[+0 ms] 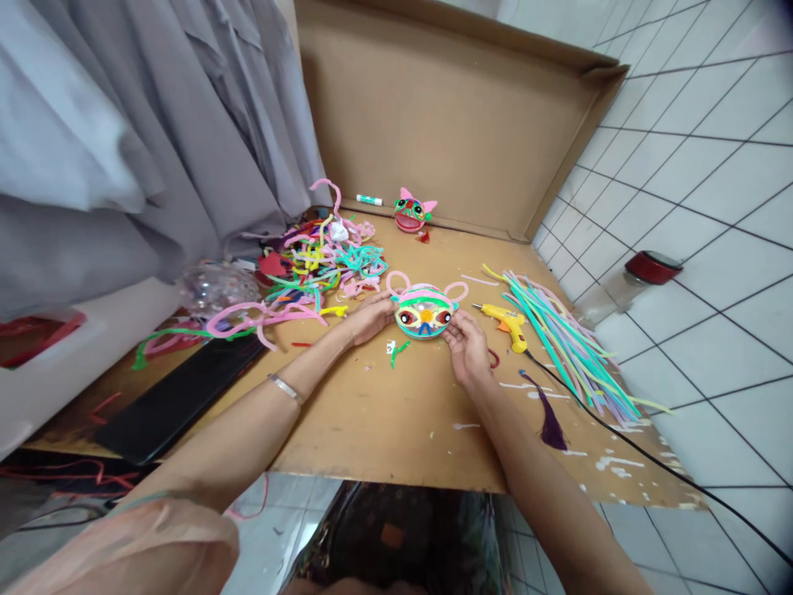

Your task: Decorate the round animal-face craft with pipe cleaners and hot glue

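Note:
Between my two hands is a round animal-face craft (424,312) made of coloured pipe cleaners, with pink loop ears, dark round eyes and an orange nose. My left hand (373,319) grips its left edge, fingers partly hidden behind it. On the opposite side, my right hand (467,343) has its fingers closed against the lower right edge. Just below the craft lie a bent green pipe cleaner piece (400,354) and a small white scrap (390,347). A yellow hot glue gun (506,324) rests right of my right hand.
A finished-looking face craft (411,213) and a glue stick (370,200) stand at the cardboard back. Tangled pipe cleaners (334,260) pile up left; straight ones (567,343) lie right. A purple tassel (550,421), black cord (619,434), jar (619,285) and black tray-like slab (179,401) surround the work area.

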